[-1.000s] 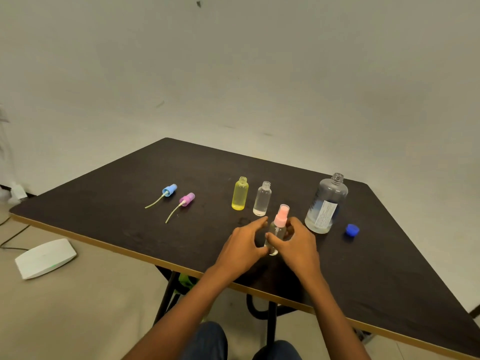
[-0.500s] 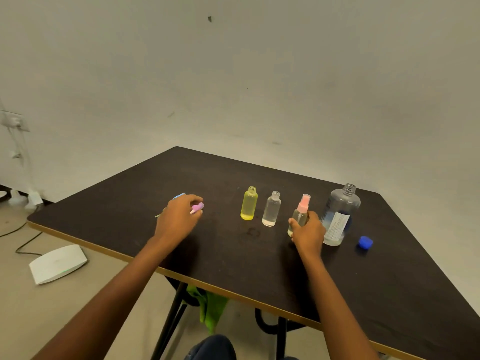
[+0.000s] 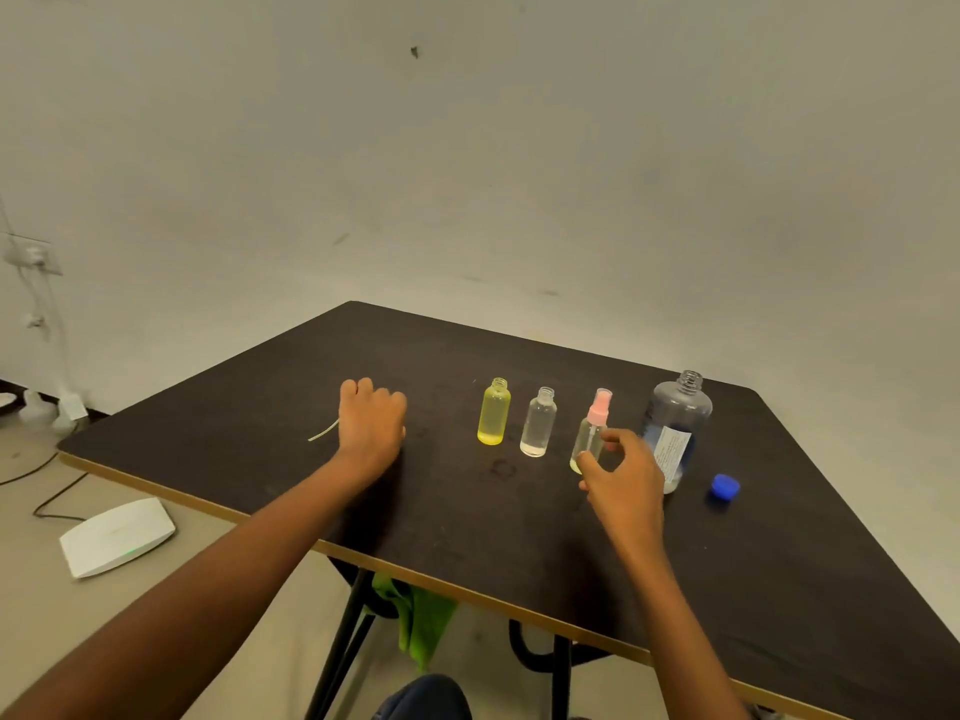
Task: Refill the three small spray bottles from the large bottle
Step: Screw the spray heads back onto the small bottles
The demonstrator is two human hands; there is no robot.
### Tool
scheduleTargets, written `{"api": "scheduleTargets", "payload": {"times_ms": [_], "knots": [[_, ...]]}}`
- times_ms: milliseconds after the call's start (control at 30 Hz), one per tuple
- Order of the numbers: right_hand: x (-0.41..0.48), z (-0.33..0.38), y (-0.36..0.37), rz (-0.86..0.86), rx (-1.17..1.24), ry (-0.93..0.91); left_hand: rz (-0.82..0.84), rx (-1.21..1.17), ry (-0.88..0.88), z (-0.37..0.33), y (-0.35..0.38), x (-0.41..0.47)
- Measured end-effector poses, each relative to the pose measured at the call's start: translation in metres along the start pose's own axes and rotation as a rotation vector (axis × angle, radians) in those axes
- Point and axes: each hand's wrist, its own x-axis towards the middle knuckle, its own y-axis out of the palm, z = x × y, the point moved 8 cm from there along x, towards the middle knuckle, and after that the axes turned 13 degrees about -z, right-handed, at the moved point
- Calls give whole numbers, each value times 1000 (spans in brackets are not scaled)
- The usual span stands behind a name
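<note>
Pink-capped bottle stands right of centre on the table, between the clear bottle and the large bottle; my right hand hangs slack just beside it. Left of centre, my left hand is clenched on a sprayer tube.

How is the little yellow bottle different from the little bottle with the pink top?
The yellow bottle is tinted yellow; the pink-topped bottle is clear. The yellow bottle's neck is open with no sprayer, while the pink-topped bottle has its sprayer on. The yellow bottle stands with no hand near it; the right hand is right beside the pink-topped bottle. Both are small and stand upright on the table.
</note>
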Motion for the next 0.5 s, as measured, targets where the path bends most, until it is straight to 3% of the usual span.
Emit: {"api": "scheduleTargets", "payload": {"times_ms": [167,300,400,500], "knots": [[-19,5,-13,88,89,-10,-6,-56,-25,-5,-3,2],[-36,20,-14,165,246,-28,-208,-697,-190,-18,-45,-4],[-38,33,-8,160,404,16,-161,-1123,-224,-48,-80,-16],[-32,43,-1,161,566,110,-128,-1356,-194,-78,-97,-27]]}}
